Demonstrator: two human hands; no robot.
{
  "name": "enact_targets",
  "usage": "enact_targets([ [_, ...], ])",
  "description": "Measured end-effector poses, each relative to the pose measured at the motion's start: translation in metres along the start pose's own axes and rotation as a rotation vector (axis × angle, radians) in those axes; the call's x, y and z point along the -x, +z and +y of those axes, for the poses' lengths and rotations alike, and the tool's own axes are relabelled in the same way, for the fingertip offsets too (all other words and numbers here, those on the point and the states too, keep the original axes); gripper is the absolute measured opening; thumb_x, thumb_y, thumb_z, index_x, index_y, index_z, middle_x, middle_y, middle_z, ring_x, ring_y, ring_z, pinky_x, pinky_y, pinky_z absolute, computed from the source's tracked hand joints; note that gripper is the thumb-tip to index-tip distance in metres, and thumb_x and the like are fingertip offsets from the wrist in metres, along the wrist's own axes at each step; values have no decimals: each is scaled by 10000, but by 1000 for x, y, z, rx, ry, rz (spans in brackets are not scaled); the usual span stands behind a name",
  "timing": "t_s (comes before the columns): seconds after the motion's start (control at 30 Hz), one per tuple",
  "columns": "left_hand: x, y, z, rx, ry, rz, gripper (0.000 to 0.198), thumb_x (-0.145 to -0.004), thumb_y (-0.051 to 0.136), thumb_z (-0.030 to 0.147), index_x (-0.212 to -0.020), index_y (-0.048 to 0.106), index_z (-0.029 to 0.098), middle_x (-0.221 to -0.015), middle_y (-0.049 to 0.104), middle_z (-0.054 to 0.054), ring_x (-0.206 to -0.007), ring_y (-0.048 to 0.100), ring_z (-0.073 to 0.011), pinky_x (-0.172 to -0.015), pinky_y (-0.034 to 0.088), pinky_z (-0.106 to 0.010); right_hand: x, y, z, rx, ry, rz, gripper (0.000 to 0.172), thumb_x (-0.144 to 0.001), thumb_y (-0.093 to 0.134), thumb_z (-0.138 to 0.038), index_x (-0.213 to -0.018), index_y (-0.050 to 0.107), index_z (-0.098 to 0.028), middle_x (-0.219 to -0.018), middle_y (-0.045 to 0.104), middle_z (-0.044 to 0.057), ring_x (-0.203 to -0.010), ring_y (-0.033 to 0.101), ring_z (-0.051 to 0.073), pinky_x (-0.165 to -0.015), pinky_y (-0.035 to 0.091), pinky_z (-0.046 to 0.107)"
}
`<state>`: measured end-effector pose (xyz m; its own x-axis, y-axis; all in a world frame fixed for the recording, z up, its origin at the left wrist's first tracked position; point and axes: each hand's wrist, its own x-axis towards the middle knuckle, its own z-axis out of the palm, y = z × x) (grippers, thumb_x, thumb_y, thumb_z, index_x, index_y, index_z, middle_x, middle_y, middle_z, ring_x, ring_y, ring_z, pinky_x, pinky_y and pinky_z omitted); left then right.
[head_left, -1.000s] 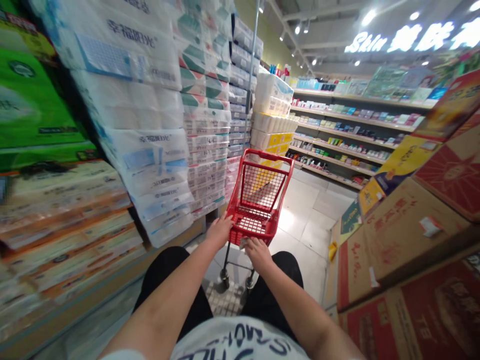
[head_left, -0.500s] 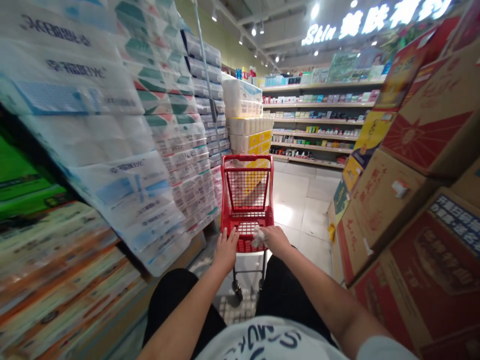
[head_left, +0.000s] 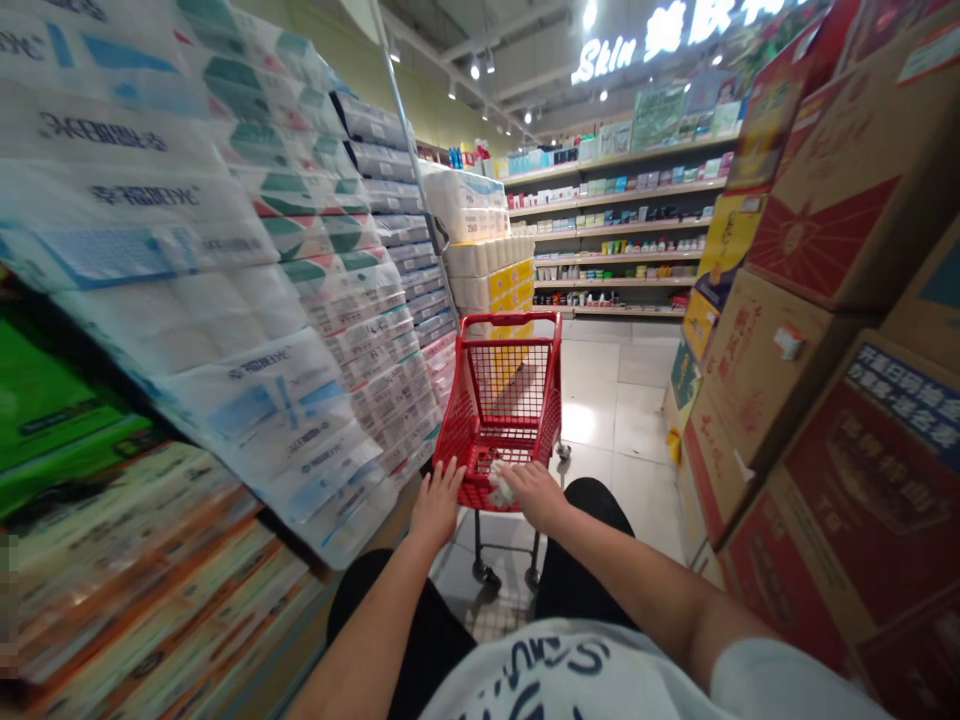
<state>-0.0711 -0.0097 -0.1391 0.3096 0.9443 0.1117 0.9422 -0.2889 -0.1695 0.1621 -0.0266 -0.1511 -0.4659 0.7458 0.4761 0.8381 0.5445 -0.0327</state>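
Observation:
In front of my knees stands a red plastic shopping cart with a lattice basket; no goods show inside it. My left hand rests on the left corner of its near edge, fingers stretched out and slightly spread. At the right part of that same edge is my right hand, its fingers curled. A crumpled white tissue is pinched in the right hand and lies against the rim. The underside of both hands is hidden.
Packs of toilet paper are stacked high along the left. Cardboard cartons line the right side. Between them runs a pale tiled floor, leading to shelves of small goods. A pole rises beside the paper stacks.
The cart has turned, its far end now angled to the right of its near edge. Both hands have shifted slightly left in view with it, and the scene ahead has swung left.

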Motion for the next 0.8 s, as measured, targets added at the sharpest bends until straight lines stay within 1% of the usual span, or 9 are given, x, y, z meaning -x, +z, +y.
enact_targets([
  [0.07, -6, -5, -4, 34, -20, -28, 680, -813, 312, 2, -1458, 356, 209, -1575, 241, -46, -1452, 187, -269, -1153, 217, -459, 10, 11, 0, 52, -153, 83, 525, -901, 475, -183, -1419, 402, -129, -1369, 517, 145, -1238, 457, 252, -1026, 327, 384],
  [0.13, -12, -9, -4, 65, -36, -43, 663, -818, 334, 20, -1443, 383, 238, -1562, 283, -46, -1445, 213, -269, -1144, 230, -459, 21, 23, 3, 97, -287, 135, 533, -917, 450, -185, -1440, 373, -120, -1464, 424, 129, -1362, 337, 244, -1088, 284, 389],
  [0.17, -15, -12, -2, 75, -39, -46, 668, -816, 352, 30, -1444, 382, 256, -1554, 303, -51, -1441, 226, -275, -1139, 236, -463, 26, 29, 6, 115, -335, 148, 520, -926, 433, -172, -1441, 376, -125, -1472, 419, 113, -1383, 312, 224, -1093, 288, 377],
  [0.23, -18, -16, 5, 88, -25, -47, 695, -802, 388, 38, -1449, 371, 291, -1543, 325, -64, -1434, 241, -296, -1133, 238, -480, 32, 42, 10, 145, -403, 146, 478, -933, 412, -133, -1411, 426, -133, -1440, 467, 94, -1371, 342, 196, -1061, 343, 351],
  [0.4, -18, -21, 38, 200, 112, -66, 708, -785, 395, 43, -1448, 376, 290, -1557, 299, -26, -1449, 176, -320, -1148, 229, -473, 17, 68, 9, 168, -418, 105, 370, -926, 384, -98, -1216, 612, -74, -1235, 628, 156, -1260, 468, 240, -945, 470, 374],
  [0.53, -20, -21, 59, 302, 97, -111, 696, -787, 370, 35, -1463, 340, 199, -1538, 336, -48, -1467, 80, -300, -1158, 235, -464, 8, 72, 9, 123, -358, -12, 351, -921, 394, -109, -1150, 659, -107, -1256, 616, 134, -1216, 502, 231, -926, 494, 352],
  [0.67, -24, -16, 60, 335, 42, -93, 651, -787, 358, 28, -1428, 380, 141, -1534, 337, -77, -1464, 47, -331, -1173, 202, -479, 22, 68, 16, 68, -325, -157, 326, -894, 442, -105, -1092, 697, -152, -1290, 605, 74, -1232, 494, 219, -984, 464, 337],
  [0.73, -25, -12, 55, 342, 27, -70, 649, -768, 372, 17, -1409, 396, 115, -1539, 323, -95, -1463, 35, -337, -1179, 188, -483, 28, 66, 16, 39, -319, -156, 329, -890, 450, -102, -1113, 689, -142, -1280, 612, 75, -1239, 485, 222, -992, 458, 349],
  [0.8, -26, -8, 47, 355, 26, -41, 651, -747, 375, -2, -1384, 418, 122, -1530, 337, -101, -1467, 57, -311, -1185, 173, -481, 27, 64, 12, 38, -332, -140, 297, -887, 464, -104, -1055, 706, -136, -1211, 648, 82, -1196, 508, 227, -946, 478, 348],
])
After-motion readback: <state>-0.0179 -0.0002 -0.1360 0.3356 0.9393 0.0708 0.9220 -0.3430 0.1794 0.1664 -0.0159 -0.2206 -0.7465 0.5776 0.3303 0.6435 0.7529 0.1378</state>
